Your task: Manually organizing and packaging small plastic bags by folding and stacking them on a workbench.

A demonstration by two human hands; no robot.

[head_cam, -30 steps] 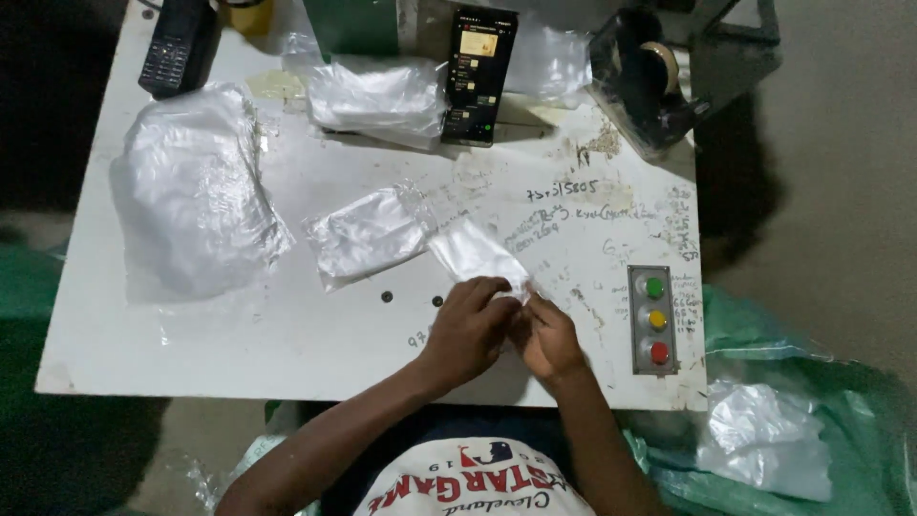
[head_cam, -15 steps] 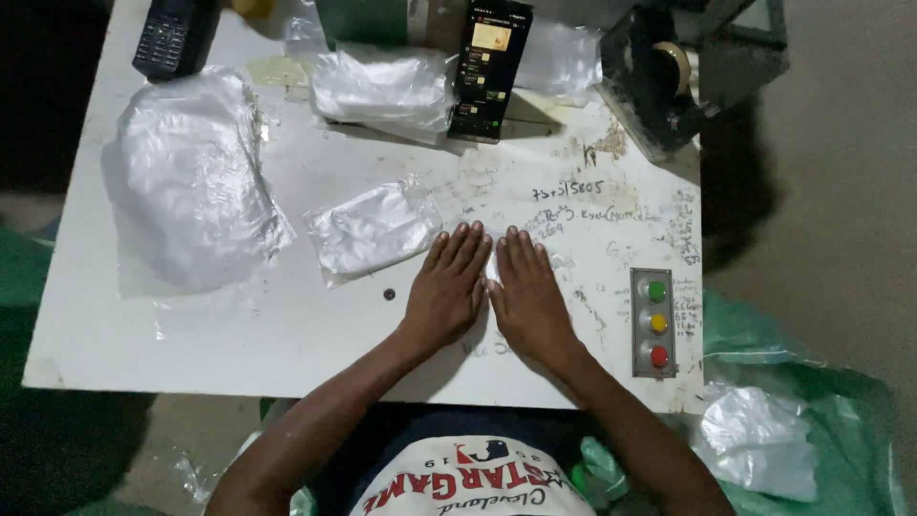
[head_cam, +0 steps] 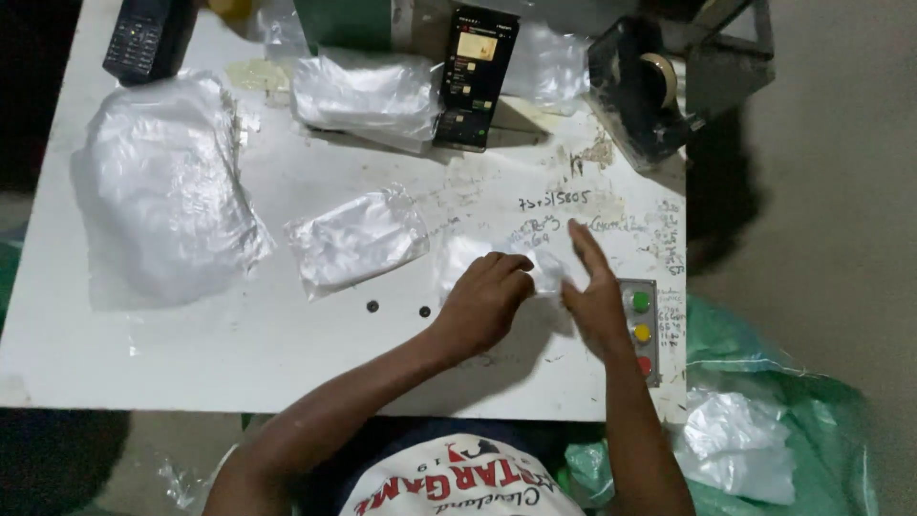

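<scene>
Here the person stands over a white table (head_cam: 191, 354) and works on a small clear plastic bag (head_cam: 478, 256) that lies flat near the front right part of it. The left hand (head_cam: 482, 306) has its fingers curled and pinches the right end of the bag, pressing it to the table; the right hand (head_cam: 597, 296) is flat, fingers stretched out and released, with its edge touching the same end, and it grasps nothing. I think the bag can slip easily, because the film is thin and smooth and only one end is held; if the flat hand pushes too fast, the film may wrinkle or fold in a wrong line. Just beside the right hand sits a small panel with green, yellow and red buttons (head_cam: 641, 330), and I judge that a wide move of this hand could press one of them by accident. Another folded plastic bag (head_cam: 355, 239) lies near on the left, apart from the hands, so a sweep of the left arm may push it out of place. A large crumpled plastic sheet (head_cam: 167, 191) covers the left part of the table, and a phone (head_cam: 475, 76) leans at the back, well apart. The light is weak, so the bag's edges are hard to see.
</scene>
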